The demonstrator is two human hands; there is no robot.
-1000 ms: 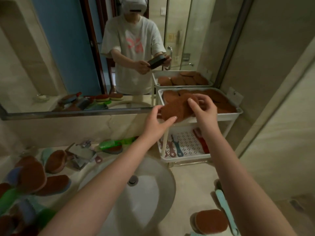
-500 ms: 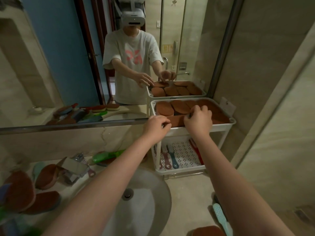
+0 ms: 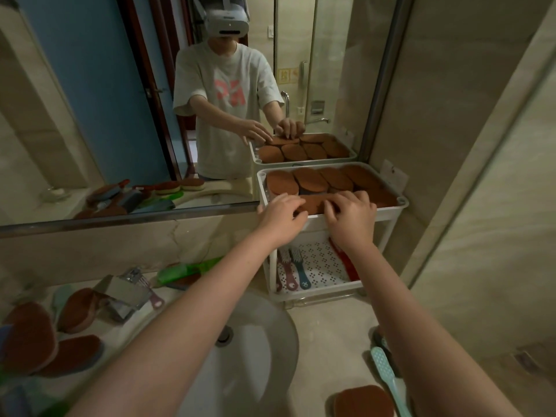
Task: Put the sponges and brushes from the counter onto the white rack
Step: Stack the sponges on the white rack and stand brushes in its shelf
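Note:
The white rack (image 3: 400,206) stands at the back right of the counter, its top tier filled with several brown sponges (image 3: 310,180). Both my hands are at the front of that tier on one brown sponge (image 3: 313,203). My left hand (image 3: 281,216) grips its left end with bent fingers. My right hand (image 3: 352,216) curls over its right end. The sponge lies low among the others, partly hidden by my fingers. The rack's lower tier holds a pink brush (image 3: 285,270), a blue brush (image 3: 301,270) and a red brush (image 3: 343,260).
More brown sponges (image 3: 28,335) lie at the counter's left, near a green brush (image 3: 186,270) and the chrome faucet (image 3: 128,291). The sink basin (image 3: 249,362) is below my arms. At the bottom right lie another sponge (image 3: 364,401) and a light blue brush (image 3: 388,380). A mirror is behind.
The sponge that both my hands held above the rack has come down into the front of the top tier. Both hands have followed it down and stay on it.

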